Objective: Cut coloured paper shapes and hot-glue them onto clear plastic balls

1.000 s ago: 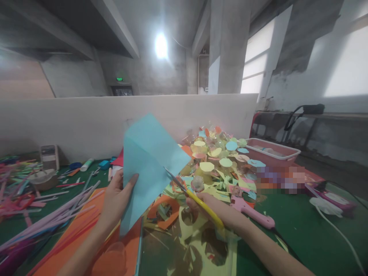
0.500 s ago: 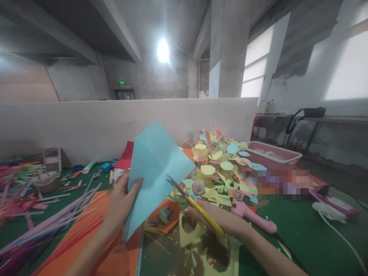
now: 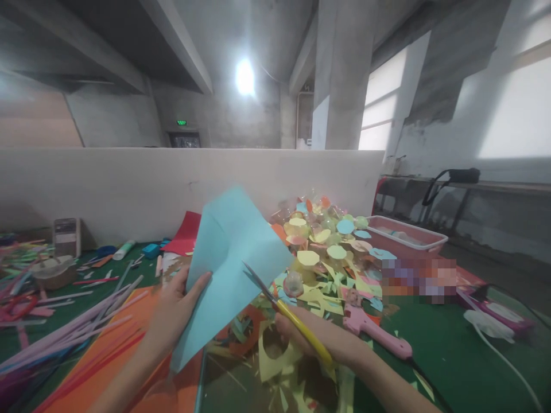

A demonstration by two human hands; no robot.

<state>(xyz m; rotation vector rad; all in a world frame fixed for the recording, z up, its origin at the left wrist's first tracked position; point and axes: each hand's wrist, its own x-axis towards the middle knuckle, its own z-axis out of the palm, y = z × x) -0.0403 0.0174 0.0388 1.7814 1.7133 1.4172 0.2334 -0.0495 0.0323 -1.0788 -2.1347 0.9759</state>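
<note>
A light blue sheet of paper (image 3: 232, 252) is held up at a slant in the middle of the view. My left hand (image 3: 181, 301) pinches its lower left edge, thumb on the near face. Yellow-handled scissors (image 3: 297, 324) are in my right hand (image 3: 316, 335), whose fingers are partly hidden behind the handles. The scissors' tip lies over the right part of the sheet, pointing up and left; I cannot tell whether the blades grip the paper. Below the sheet are yellow paper offcuts with round holes (image 3: 275, 353).
Paper-topped clear cups (image 3: 329, 235) crowd the back right, by a pink plastic basin (image 3: 404, 235). A pink glue gun (image 3: 379, 330) with a cord lies to the right. Orange paper (image 3: 99, 367) and pink and blue strips (image 3: 86, 338) cover the left. A white partition (image 3: 129, 189) stands behind.
The blue sheet has tilted slightly, its lower corner shifting left, and looks more bowed. The scissors and both hands have moved a little left. The view has shifted slightly.
</note>
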